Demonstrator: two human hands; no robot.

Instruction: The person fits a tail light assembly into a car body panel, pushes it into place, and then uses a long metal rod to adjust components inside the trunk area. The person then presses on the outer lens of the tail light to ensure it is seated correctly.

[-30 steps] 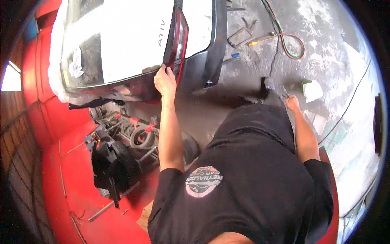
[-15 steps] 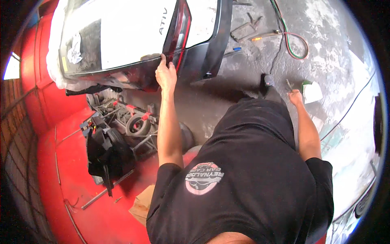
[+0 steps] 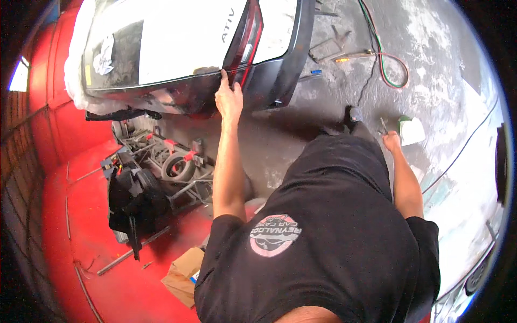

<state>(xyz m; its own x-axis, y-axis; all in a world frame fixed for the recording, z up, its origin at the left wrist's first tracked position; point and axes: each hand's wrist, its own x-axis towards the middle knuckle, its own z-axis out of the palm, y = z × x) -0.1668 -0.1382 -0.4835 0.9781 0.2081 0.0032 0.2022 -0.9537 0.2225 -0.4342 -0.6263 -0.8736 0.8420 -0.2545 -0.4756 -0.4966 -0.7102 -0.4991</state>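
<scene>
My left hand (image 3: 230, 103) reaches up to the rear of a dark car. Its index finger is stretched out, the fingertip on the edge of the boot lid (image 3: 180, 79) beside the red tail light (image 3: 249, 46). Another finger stands apart, and nothing shows in that hand. At my right side, my right hand (image 3: 392, 141) is closed around a thin grey tool (image 3: 383, 125), whose kind I cannot make out. Past that hand lies a white and green piece (image 3: 412, 131) on the concrete.
A red and green hose (image 3: 406, 75) curls on the floor, with a metal frame (image 3: 323, 51) and a blue item (image 3: 316, 72) nearby. Below the car stand a tyre (image 3: 179, 168), metal parts and a black piece (image 3: 134, 202) on the red floor. A cardboard box (image 3: 183, 274) lies near my left elbow.
The car has shifted slightly right in view, my left hand with it, its finger still at the boot edge. My right hand has dropped slightly, tool still held. More of the cardboard box shows.
</scene>
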